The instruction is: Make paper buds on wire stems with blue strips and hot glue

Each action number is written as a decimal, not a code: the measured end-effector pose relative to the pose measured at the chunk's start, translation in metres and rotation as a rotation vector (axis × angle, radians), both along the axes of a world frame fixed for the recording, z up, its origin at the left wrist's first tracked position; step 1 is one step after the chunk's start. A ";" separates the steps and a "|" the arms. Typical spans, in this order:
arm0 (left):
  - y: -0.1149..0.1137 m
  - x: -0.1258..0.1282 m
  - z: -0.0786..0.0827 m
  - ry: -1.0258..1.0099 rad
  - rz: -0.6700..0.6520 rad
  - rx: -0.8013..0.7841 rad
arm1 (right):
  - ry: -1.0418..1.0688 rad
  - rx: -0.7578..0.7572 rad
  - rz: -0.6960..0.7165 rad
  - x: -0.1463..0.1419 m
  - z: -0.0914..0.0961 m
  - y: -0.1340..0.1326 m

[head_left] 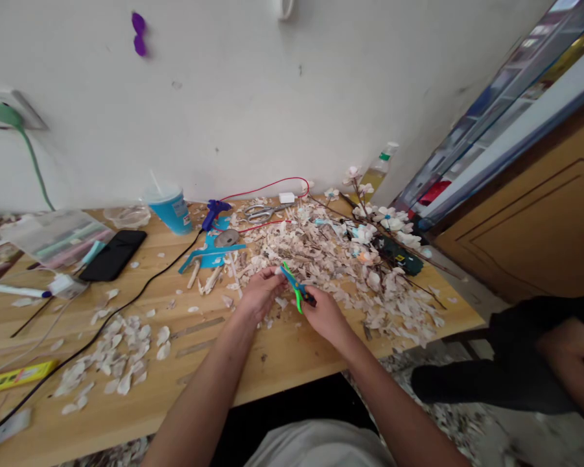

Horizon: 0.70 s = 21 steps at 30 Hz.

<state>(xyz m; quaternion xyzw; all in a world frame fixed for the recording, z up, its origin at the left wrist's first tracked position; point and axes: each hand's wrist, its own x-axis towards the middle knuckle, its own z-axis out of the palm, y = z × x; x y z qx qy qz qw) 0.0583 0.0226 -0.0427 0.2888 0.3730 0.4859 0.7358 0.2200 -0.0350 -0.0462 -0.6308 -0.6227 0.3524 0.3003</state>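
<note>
My right hand point(325, 315) is closed round a pair of blue and green scissors point(296, 285), with the blades pointing up and to the left. Just left of it, my left hand point(262, 293) pinches a small whitish petal-like flake point(279, 270) at the blade tips. How far the blades are apart on the flake is too small to tell. Behind both hands spreads a large heap of dry, pale flakes point(296, 240). A smaller group of whitish flakes point(121, 347) lies on the wooden table point(209, 373) to the left of my forearm.
A purple glue gun point(214, 213), grey scissors point(265, 211) and a blue cup point(171, 211) stand or lie near the wall. White-flowered branches point(389, 220) and a bottle point(378, 172) are at the right. A black phone point(115, 255) and black cable point(148, 285) lie left. Another person's arm point(571, 353) shows at right.
</note>
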 end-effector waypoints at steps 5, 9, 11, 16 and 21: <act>-0.001 0.001 0.002 0.008 -0.011 0.007 | -0.004 0.007 0.019 0.003 0.005 -0.001; 0.001 0.000 -0.001 0.078 -0.023 0.053 | -0.036 0.027 0.029 0.008 0.011 -0.002; 0.003 -0.001 -0.002 0.121 -0.035 0.086 | -0.047 0.032 0.026 0.010 0.011 -0.002; 0.006 -0.008 0.000 0.250 -0.089 0.182 | -0.044 0.009 0.050 0.015 0.009 -0.003; 0.007 -0.013 0.004 0.336 -0.148 0.258 | -0.085 0.021 0.052 0.017 0.010 -0.004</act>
